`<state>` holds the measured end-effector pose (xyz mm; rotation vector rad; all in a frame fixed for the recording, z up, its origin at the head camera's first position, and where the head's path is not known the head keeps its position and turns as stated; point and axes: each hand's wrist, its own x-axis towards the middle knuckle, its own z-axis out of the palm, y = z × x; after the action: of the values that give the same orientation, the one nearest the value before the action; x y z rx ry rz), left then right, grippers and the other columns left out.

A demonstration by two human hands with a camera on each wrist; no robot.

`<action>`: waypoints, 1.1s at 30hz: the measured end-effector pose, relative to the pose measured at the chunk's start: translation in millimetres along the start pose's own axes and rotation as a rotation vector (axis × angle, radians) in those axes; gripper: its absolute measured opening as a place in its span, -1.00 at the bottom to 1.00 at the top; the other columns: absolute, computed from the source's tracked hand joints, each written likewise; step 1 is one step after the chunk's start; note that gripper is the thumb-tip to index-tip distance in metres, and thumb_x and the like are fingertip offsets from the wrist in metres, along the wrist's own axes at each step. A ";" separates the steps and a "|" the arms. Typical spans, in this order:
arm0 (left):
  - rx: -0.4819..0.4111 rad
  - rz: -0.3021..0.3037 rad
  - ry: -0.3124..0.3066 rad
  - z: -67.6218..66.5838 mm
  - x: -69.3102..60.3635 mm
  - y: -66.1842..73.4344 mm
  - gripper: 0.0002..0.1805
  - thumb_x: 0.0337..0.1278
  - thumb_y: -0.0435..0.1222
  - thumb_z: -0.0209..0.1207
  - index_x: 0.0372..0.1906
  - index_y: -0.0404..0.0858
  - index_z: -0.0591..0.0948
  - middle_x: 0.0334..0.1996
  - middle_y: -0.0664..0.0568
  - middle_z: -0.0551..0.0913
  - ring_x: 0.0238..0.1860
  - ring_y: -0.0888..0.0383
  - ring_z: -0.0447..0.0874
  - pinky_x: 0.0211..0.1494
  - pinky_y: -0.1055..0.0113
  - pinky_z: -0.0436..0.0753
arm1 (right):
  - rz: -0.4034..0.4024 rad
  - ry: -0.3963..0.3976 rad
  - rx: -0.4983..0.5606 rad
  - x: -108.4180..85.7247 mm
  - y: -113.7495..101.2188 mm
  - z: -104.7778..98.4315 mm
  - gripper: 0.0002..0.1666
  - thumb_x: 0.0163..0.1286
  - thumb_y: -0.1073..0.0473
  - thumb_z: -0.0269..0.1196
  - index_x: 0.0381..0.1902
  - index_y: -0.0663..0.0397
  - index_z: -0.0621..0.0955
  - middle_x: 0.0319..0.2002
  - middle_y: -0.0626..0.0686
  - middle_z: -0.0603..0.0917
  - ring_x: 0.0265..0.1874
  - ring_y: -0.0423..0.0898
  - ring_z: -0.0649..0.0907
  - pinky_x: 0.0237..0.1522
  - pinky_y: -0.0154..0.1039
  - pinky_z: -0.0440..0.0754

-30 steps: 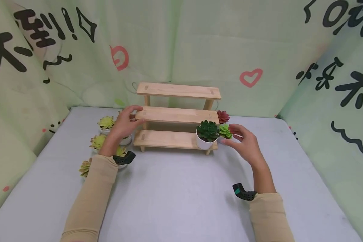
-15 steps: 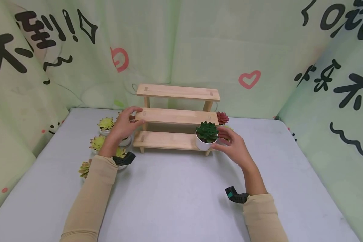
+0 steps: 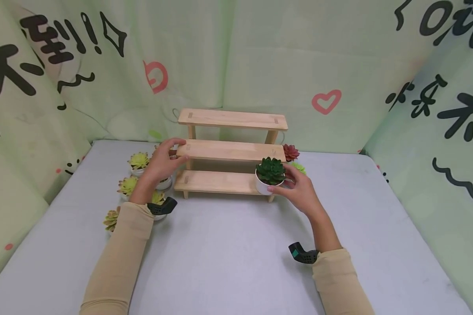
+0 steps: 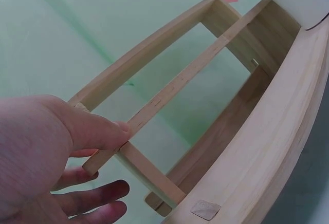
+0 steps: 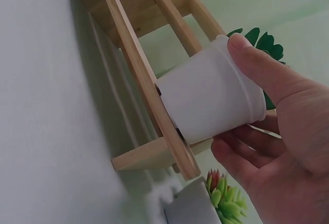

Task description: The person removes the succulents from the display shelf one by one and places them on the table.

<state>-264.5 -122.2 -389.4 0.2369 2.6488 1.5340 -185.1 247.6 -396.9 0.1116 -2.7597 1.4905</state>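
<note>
A three-tier wooden plant stand (image 3: 217,180) stands at the back of the table. My left hand (image 3: 163,161) holds the left end of its middle tier; in the left wrist view the thumb (image 4: 110,131) lies on the board's edge with fingers below. A dark green succulent in a white pot (image 3: 270,173) sits upright at the right end of the bottom tier. My right hand (image 3: 299,190) holds that pot from the right. In the right wrist view the thumb (image 5: 257,62) is at the pot's rim and the fingers are round its other side.
Yellow-green potted succulents (image 3: 139,161) cluster left of the stand, partly hidden by my left arm. A red succulent (image 3: 291,152) and a light green succulent (image 3: 298,167) stand at the right. A printed curtain (image 3: 268,65) encloses the white table (image 3: 220,253).
My right hand has moved left, away from the light green succulent, and now holds the dark green one's pot. My left hand stays on the stand.
</note>
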 end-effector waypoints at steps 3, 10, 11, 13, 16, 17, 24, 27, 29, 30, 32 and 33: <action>0.000 -0.004 0.005 0.1 -0.9 0.7 -0.44 0.30 -0.19 0.18 0.36 -0.09 0.34 0.46 -0.07 0.17 0.34 -0.18 0.35 0.26 -0.06 0.53 | -0.002 -0.001 -0.002 0.7 0.9 1.0 0.00 0.09 -0.08 0.47 0.42 0.03 0.28 0.31 0.20 0.44 0.30 0.11 0.47 0.31 -0.01 0.47; -0.008 -0.001 -0.004 0.0 -1.4 2.0 -0.45 0.30 -0.22 0.17 0.36 -0.12 0.34 0.46 -0.09 0.17 0.33 -0.19 0.37 0.26 -0.05 0.54 | -0.013 -0.016 -0.012 1.2 0.8 1.0 -0.01 0.11 -0.10 0.45 0.42 0.00 0.28 0.32 0.21 0.45 0.30 0.11 0.48 0.29 -0.02 0.48; -0.008 0.004 -0.007 0.1 -1.1 2.2 -0.45 0.30 -0.22 0.17 0.36 -0.12 0.34 0.46 -0.09 0.17 0.33 -0.19 0.37 0.26 -0.05 0.54 | -0.014 -0.016 -0.014 0.9 0.7 0.6 -0.01 0.11 -0.10 0.45 0.42 0.01 0.28 0.31 0.21 0.45 0.30 0.12 0.48 0.29 -0.02 0.48; -0.007 0.002 -0.006 0.3 -0.7 2.8 -0.45 0.30 -0.21 0.17 0.36 -0.11 0.34 0.46 -0.08 0.17 0.33 -0.18 0.36 0.26 -0.05 0.54 | -0.017 -0.017 -0.015 0.7 0.2 -0.2 0.00 0.11 -0.10 0.45 0.43 0.02 0.27 0.31 0.22 0.45 0.29 0.12 0.49 0.29 -0.02 0.48; -0.006 -0.002 -0.003 0.2 -0.1 2.8 -0.45 0.30 -0.20 0.17 0.36 -0.09 0.34 0.46 -0.07 0.17 0.34 -0.18 0.36 0.27 -0.04 0.54 | -0.019 -0.020 -0.015 0.5 -1.3 -0.5 0.00 0.11 -0.11 0.45 0.43 0.01 0.27 0.31 0.21 0.45 0.30 0.12 0.48 0.29 -0.01 0.48; -0.007 -0.004 0.000 0.0 -0.1 2.7 -0.45 0.30 -0.20 0.18 0.35 -0.10 0.35 0.46 -0.07 0.17 0.34 -0.18 0.35 0.28 -0.04 0.53 | -0.019 -0.023 -0.012 0.7 -1.4 -0.1 0.00 0.11 -0.11 0.45 0.43 0.00 0.27 0.32 0.21 0.44 0.31 0.12 0.48 0.29 -0.02 0.49; -0.008 -0.001 -0.001 -0.4 -0.9 2.6 -0.45 0.29 -0.21 0.18 0.35 -0.10 0.35 0.46 -0.07 0.18 0.34 -0.18 0.36 0.27 -0.03 0.54 | -0.020 -0.010 -0.021 -1.4 -1.7 0.0 -0.01 0.11 -0.14 0.44 0.43 -0.05 0.28 0.35 0.19 0.43 0.30 0.14 0.49 0.22 0.01 0.54; -0.011 0.002 0.000 -0.5 -1.2 2.7 -0.45 0.30 -0.21 0.18 0.35 -0.10 0.35 0.46 -0.07 0.18 0.34 -0.18 0.37 0.27 -0.03 0.54 | -0.015 0.000 -0.033 -1.8 -2.3 -0.2 0.00 0.11 -0.15 0.44 0.42 -0.02 0.29 0.35 0.18 0.43 0.31 0.14 0.47 0.21 0.02 0.55; -0.015 0.002 -0.001 -0.4 -1.2 2.7 -0.45 0.29 -0.21 0.18 0.35 -0.11 0.35 0.46 -0.08 0.17 0.34 -0.18 0.36 0.28 -0.03 0.53 | -0.006 0.012 -0.046 -2.3 -3.4 -0.6 0.02 0.10 -0.16 0.44 0.43 0.01 0.28 0.36 0.19 0.42 0.33 0.14 0.45 0.20 0.02 0.56; -0.017 0.001 0.000 -0.3 -1.2 2.6 -0.45 0.29 -0.21 0.18 0.35 -0.11 0.35 0.46 -0.08 0.17 0.34 -0.18 0.36 0.28 -0.03 0.53 | -0.005 0.017 -0.052 -2.7 -4.3 -1.0 0.02 0.11 -0.17 0.44 0.43 0.03 0.28 0.36 0.19 0.41 0.33 0.15 0.44 0.20 0.02 0.56; -0.017 -0.003 0.002 0.0 -1.1 2.2 -0.45 0.29 -0.21 0.18 0.35 -0.11 0.35 0.46 -0.08 0.17 0.34 -0.18 0.36 0.29 -0.03 0.53 | -0.003 0.032 -0.061 -3.1 -5.1 -2.0 0.02 0.11 -0.16 0.44 0.43 0.06 0.28 0.37 0.20 0.40 0.34 0.15 0.44 0.19 0.03 0.57; -0.014 -0.005 0.003 0.1 -0.8 1.8 -0.44 0.29 -0.21 0.18 0.35 -0.10 0.35 0.46 -0.08 0.17 0.34 -0.18 0.36 0.29 -0.03 0.53 | -0.003 0.041 -0.063 -3.6 -5.3 -2.9 0.01 0.11 -0.16 0.44 0.42 0.07 0.29 0.36 0.20 0.41 0.33 0.16 0.44 0.18 0.03 0.58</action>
<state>-263.5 -121.4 -387.9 0.2276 2.6376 1.5524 -181.3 247.3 -391.0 0.0836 -2.7696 1.3871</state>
